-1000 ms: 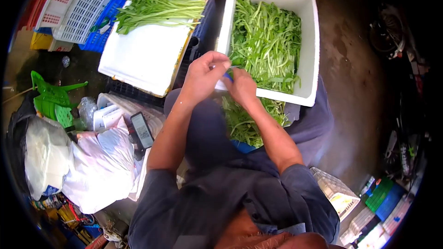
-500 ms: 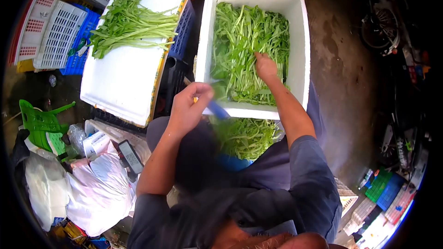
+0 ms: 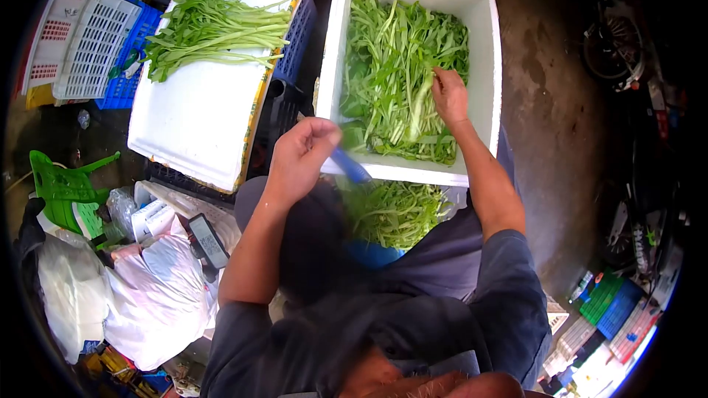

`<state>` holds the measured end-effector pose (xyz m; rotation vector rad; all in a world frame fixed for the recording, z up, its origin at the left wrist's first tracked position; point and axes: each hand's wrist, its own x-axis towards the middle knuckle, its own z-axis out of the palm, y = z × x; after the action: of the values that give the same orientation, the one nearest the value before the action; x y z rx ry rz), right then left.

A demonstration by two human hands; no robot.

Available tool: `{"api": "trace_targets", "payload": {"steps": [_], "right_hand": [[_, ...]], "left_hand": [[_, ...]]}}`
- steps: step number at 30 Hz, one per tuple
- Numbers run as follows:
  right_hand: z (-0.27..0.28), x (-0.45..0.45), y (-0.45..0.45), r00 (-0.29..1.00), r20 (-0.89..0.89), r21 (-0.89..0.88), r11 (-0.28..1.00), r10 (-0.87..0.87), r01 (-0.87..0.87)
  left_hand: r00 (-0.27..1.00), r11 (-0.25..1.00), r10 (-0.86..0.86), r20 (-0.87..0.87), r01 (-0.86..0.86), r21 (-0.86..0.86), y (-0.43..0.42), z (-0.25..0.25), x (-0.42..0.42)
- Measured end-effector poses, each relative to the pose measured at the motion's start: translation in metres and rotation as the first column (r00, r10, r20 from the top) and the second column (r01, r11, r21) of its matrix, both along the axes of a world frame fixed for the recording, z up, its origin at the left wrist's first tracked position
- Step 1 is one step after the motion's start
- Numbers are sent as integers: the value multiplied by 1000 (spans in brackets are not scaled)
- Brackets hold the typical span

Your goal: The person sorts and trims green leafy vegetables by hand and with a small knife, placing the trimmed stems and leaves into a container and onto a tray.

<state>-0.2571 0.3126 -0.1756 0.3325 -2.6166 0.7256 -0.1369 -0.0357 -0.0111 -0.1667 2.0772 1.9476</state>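
Note:
A white foam box [image 3: 483, 81] holds a heap of long-stemmed leafy greens [image 3: 391, 66]. Inside it, on the right side, my right hand [image 3: 450, 96] has its fingers closed on some of the green stalks. My left hand [image 3: 304, 151] is at the box's near left corner, its fingers closed around a narrow blue object [image 3: 349, 166], blurred, whose kind I cannot make out. More greens [image 3: 391, 214] lie below the box, between the knees, above something blue. A bunch of greens [image 3: 214, 26] rests on a white foam lid [image 3: 188, 129] to the left.
Stacked plastic crates [image 3: 96, 48] stand at the far left. A green plastic chair [image 3: 63, 184], white bags [image 3: 158, 295] and a phone-like device [image 3: 208, 240] are at the lower left. Bicycle wheels [image 3: 616, 44] show in the dark right side, with more crates [image 3: 619, 302] below.
My right hand has shifted right and slightly up within the box, with stalks now showing at its fingertips. My left hand stays near the corner, still holding the blue object.

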Motion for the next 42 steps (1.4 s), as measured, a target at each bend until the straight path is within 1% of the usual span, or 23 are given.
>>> {"api": "trace_targets", "payload": {"steps": [4,5,7,8,9,10,12,13,14,16,17,20,21,25,26,27,28,29,32,33,36,37,42], "right_hand": [[55,28,-17,999,28,-246,969,-19,25],[57,35,-16,999,-42,-268,963,-6,-5],[71,56,-16,999,38,-338,940,-24,36],[80,69,-17,996,79,-372,926,-33,60],[91,83,-18,991,127,-306,948,-49,86],[92,94,-23,999,9,-319,947,-38,39],[101,122,-27,996,-86,-275,962,-20,-4],[108,139,-32,998,-61,-310,950,-5,-14],[118,151,-38,990,-140,-242,969,6,-40],[115,179,-45,986,-168,-225,973,17,-55],[117,193,-49,988,-153,-209,977,-5,-27],[122,225,-52,994,-97,-174,984,-42,24],[117,237,-49,998,-57,-175,984,-34,24],[108,273,-46,998,52,-191,981,-19,28],[107,281,-48,997,73,-173,984,-31,44],[105,291,-51,970,227,-406,898,-81,170],[102,304,-57,920,383,-589,745,-85,314],[102,316,-60,850,525,-703,541,-44,462],[106,345,-62,735,617,-770,410,283,489],[107,352,-69,735,604,-789,364,310,495],[100,361,-70,735,608,-782,385,301,489],[98,362,-70,740,598,-798,316,309,513],[112,357,-79,741,630,-776,197,232,599]], "left_hand": [[1000,1000,-2,-25,2,15,1,-5,-1],[1000,1000,-13,-20,13,7,1,-9,-1],[999,999,-36,-15,36,-9,3,-12,-1],[997,996,-80,11,80,44,6,-7,3],[991,987,-129,36,125,98,11,0,7],[981,973,-183,58,172,151,18,6,13],[919,917,-395,-16,393,-65,42,22,30],[892,890,-452,-9,450,-75,57,28,40],[860,857,-509,-5,507,-88,70,31,46],[864,888,-428,266,347,303,92,29,61],[817,864,-411,405,206,460,98,27,70],[738,813,-457,497,119,570,101,26,92],[741,832,-411,531,66,551,103,30,101],[770,842,-369,520,39,538,102,6,138],[790,877,-346,507,80,473,101,2,145],[811,907,-324,487,120,404,100,-1,150],[832,931,-305,464,156,331,99,-1,154],[826,935,-262,498,90,343,101,0,159],[869,957,-268,415,191,218,106,-14,175],[881,962,-253,400,186,200,109,-16,179],[902,966,-237,360,179,186,115,-23,188],[904,963,-243,352,179,204,113,-33,190],[906,965,-240,348,182,190,107,-45,192]]}}
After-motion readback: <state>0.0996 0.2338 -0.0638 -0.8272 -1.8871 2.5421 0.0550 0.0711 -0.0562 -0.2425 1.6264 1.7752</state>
